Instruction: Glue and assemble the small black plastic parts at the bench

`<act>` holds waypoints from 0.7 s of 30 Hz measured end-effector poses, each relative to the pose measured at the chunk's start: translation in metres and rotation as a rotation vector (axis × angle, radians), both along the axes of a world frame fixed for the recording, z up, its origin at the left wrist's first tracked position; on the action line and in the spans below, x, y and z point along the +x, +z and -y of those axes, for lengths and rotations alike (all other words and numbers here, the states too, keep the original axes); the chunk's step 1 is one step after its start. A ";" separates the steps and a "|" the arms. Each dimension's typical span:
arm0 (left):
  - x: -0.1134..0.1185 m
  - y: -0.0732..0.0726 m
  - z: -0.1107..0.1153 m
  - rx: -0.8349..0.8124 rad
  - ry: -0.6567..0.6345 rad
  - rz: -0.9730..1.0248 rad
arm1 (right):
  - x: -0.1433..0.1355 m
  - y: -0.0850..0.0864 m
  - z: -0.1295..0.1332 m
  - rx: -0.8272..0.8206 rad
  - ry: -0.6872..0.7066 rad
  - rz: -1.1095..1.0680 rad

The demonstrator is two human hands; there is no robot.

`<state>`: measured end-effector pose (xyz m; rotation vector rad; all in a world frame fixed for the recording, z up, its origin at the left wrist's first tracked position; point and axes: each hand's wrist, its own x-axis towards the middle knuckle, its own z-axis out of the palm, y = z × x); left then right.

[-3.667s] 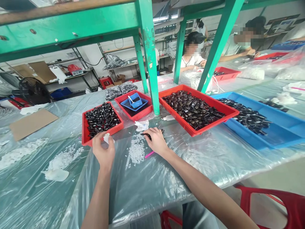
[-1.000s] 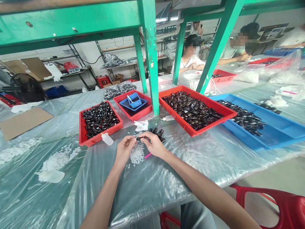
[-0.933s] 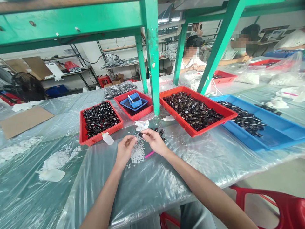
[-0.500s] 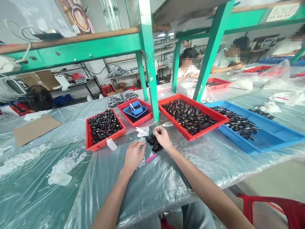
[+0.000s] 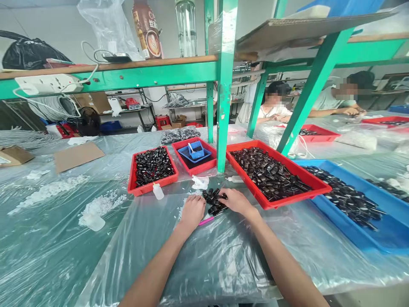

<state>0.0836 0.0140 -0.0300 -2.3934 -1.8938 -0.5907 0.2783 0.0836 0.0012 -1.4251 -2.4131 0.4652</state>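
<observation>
Teamwork over: left hand (image 5: 192,213) and right hand (image 5: 235,201) now parted, flanking black pieces (image 5: 215,209).
Fingers (image 5: 198,201) bent; I can't tell their grip.

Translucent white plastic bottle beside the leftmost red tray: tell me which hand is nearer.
Left. The left hand is to the right of the bottle, apart from it; the right hand is farther right, at the small glossy black pieces.

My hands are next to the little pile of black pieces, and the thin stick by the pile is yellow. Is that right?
Not quite: the thin stick is pink, not yellow, as the head view shows. The left hand and right hand are next to the little pile of black pieces.
</observation>
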 end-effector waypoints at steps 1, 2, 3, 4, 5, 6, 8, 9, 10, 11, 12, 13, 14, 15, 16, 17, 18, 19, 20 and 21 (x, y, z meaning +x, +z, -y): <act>-0.003 0.000 0.001 0.010 -0.008 0.053 | 0.001 -0.002 0.001 0.004 -0.002 -0.028; -0.005 0.000 0.002 0.021 -0.017 0.133 | 0.001 -0.003 0.002 0.007 0.001 -0.076; -0.008 0.001 0.002 0.031 -0.025 0.242 | 0.000 -0.003 0.004 0.007 0.012 -0.144; -0.010 0.003 0.002 0.039 -0.028 0.377 | -0.002 -0.003 0.005 0.000 0.034 -0.228; -0.012 0.004 0.003 0.040 -0.028 0.529 | -0.004 -0.003 0.007 -0.013 0.063 -0.320; -0.014 0.006 0.003 0.032 -0.027 0.685 | -0.008 -0.003 0.009 -0.035 0.099 -0.411; -0.016 0.010 0.003 -0.020 -0.037 0.959 | -0.016 -0.004 0.013 -0.086 0.165 -0.551; -0.017 0.012 0.004 -0.054 -0.049 1.065 | -0.020 -0.005 0.015 -0.107 0.184 -0.593; -0.016 0.014 0.004 -0.088 -0.063 1.149 | -0.023 -0.006 0.017 -0.126 0.197 -0.620; -0.015 0.015 0.005 -0.114 -0.072 1.216 | -0.026 -0.007 0.018 -0.139 0.206 -0.637; -0.015 0.016 0.005 -0.130 -0.075 1.268 | -0.028 -0.008 0.019 -0.149 0.214 -0.646; -0.013 0.017 0.006 -0.141 -0.074 1.309 | -0.030 -0.009 0.020 -0.156 0.221 -0.649; -0.012 0.018 0.006 -0.148 -0.071 1.340 | -0.030 -0.010 0.021 -0.160 0.227 -0.649; -0.012 0.018 0.007 -0.155 -0.072 1.361 | -0.030 -0.011 0.021 -0.161 0.230 -0.650; -0.011 0.018 0.007 -0.161 -0.072 1.377 | -0.030 -0.011 0.021 -0.160 0.231 -0.652; -0.011 0.019 0.007 -0.168 -0.072 1.392 | -0.030 -0.012 0.021 -0.159 0.229 -0.654; -0.011 0.019 0.008 -0.174 -0.070 1.409 | -0.030 -0.012 0.021 -0.158 0.228 -0.657; -0.011 0.019 0.008 -0.184 -0.067 1.427 | -0.030 -0.012 0.021 -0.159 0.227 -0.664; -0.011 0.020 0.008 -0.196 -0.064 1.447 | -0.030 -0.012 0.021 -0.160 0.229 -0.672; -0.011 0.020 0.009 -0.208 -0.061 1.468 | -0.030 -0.012 0.021 -0.161 0.236 -0.678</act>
